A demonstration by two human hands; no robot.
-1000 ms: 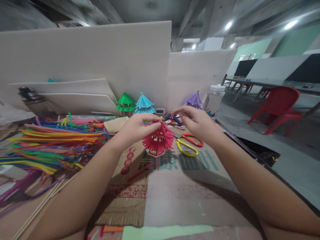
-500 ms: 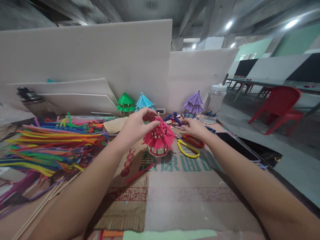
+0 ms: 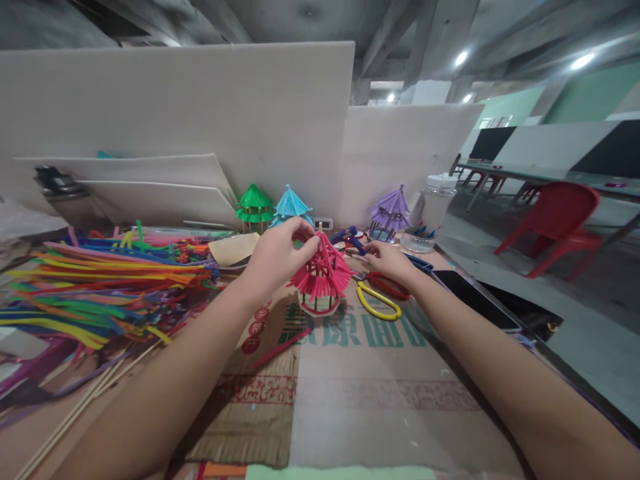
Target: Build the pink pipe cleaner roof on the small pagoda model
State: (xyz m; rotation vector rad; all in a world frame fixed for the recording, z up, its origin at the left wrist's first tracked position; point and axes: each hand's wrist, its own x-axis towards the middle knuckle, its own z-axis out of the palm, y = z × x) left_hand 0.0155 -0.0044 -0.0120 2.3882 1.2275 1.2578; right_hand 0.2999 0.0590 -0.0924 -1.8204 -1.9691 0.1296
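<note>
My left hand (image 3: 286, 252) is closed at the peak of a pinkish-red model pavilion (image 3: 321, 277), thumb and forefinger at the top of its two-tiered fuzzy roof. The pavilion stands upright on a printed cardboard sheet (image 3: 360, 380). To its right, my right hand (image 3: 393, 261) has its fingers curled on the handle of a blue glue gun (image 3: 354, 240), which lies on its side. Scissors (image 3: 379, 303) with one yellow and one red handle lie just below that hand. A loose red strip (image 3: 281, 348) rests in front of the pavilion.
Green (image 3: 254, 205), light blue (image 3: 290, 205) and purple (image 3: 391, 212) pavilions stand behind. Coloured pipe cleaners (image 3: 115, 280) are piled at left, near wooden sticks (image 3: 75, 417). A clear jar (image 3: 429, 213) and a phone (image 3: 475, 300) are at right. White boards (image 3: 175, 107) rise at the back.
The camera view has shifted slightly. Both hands keep nearly the same places, the left at the red pavilion's peak and the right at the glue gun.
</note>
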